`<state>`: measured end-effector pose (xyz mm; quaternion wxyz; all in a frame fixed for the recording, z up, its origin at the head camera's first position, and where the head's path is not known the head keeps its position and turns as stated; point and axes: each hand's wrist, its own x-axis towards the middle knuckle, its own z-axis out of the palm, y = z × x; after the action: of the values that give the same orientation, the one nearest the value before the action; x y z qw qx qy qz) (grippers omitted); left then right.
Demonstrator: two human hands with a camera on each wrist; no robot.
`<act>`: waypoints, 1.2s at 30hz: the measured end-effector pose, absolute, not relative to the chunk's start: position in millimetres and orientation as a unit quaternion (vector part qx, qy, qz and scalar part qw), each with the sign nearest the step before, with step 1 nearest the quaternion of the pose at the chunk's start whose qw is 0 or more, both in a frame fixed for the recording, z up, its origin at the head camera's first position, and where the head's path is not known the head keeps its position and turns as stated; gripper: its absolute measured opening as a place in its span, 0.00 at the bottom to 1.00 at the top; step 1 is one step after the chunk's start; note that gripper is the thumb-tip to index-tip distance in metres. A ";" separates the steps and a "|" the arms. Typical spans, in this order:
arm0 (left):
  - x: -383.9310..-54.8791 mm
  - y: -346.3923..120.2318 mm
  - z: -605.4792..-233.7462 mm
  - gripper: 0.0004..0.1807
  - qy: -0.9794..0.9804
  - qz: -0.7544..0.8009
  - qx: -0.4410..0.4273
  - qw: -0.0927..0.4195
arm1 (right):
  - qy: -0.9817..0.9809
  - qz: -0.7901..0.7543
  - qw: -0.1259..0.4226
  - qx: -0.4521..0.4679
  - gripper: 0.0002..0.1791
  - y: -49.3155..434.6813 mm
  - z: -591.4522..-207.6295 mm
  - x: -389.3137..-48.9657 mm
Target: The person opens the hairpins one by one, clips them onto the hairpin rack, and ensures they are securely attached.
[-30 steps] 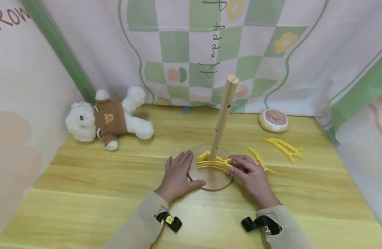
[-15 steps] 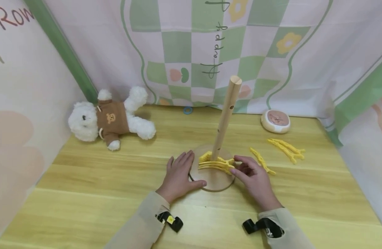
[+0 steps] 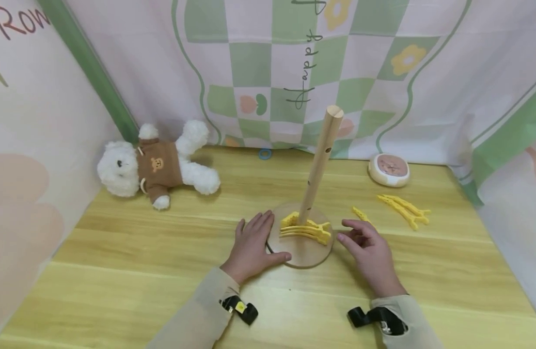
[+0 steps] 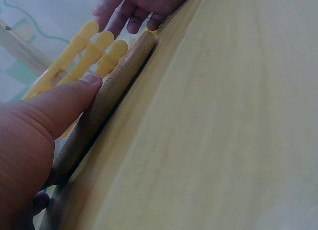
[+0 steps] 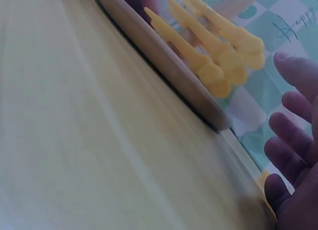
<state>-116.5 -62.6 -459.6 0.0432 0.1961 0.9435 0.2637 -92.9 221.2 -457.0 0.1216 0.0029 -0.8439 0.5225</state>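
Note:
A round wooden base [image 3: 300, 258] carries an upright wooden post [image 3: 320, 162] with small holes along it. Several yellow branch-shaped plastic pieces [image 3: 309, 234] lie on the base around the foot of the post; their knobbed ends [image 5: 213, 78] show in the right wrist view. My left hand [image 3: 252, 248] rests at the base's left side, fingers extended and thumb [image 4: 74, 98] lying over the rim. Just right of the base, my right hand [image 3: 374, 257] holds nothing, its fingers loosely bent and apart from the yellow pieces. It partly covers another yellow piece [image 3: 359, 213] on the table.
More yellow branch-shaped pieces [image 3: 405, 209] lie farther right. Behind them stands a small cream-rimmed clock-like device [image 3: 388, 170]. A white plush toy [image 3: 159, 165] in a brown top lies at the back left, and a blue ring [image 3: 265, 154] sits by the curtain [image 3: 250, 63].
My right hand has let go of the yellow piece at the base and drawn back to the right. My left hand stays at the base. The head view has shifted slightly.

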 end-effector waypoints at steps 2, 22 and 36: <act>-116.6 -62.3 -459.1 0.59 0.943 0.264 0.196 0.043 | -0.846 0.518 0.129 -0.009 0.20 225.9 -456.0 -90.3; -117.3 -63.3 -459.5 0.59 0.943 0.262 0.200 0.036 | -0.886 0.421 0.176 -0.087 0.23 288.6 -456.7 -79.9; -116.9 -62.9 -459.7 0.59 0.941 0.271 0.200 0.033 | -0.959 0.266 0.066 -0.072 0.32 302.5 -448.0 -83.9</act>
<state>-116.9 -62.9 -459.7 0.0330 0.2002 0.9408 0.2715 -83.9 302.5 -448.0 0.0664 -0.0715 -0.9589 0.2664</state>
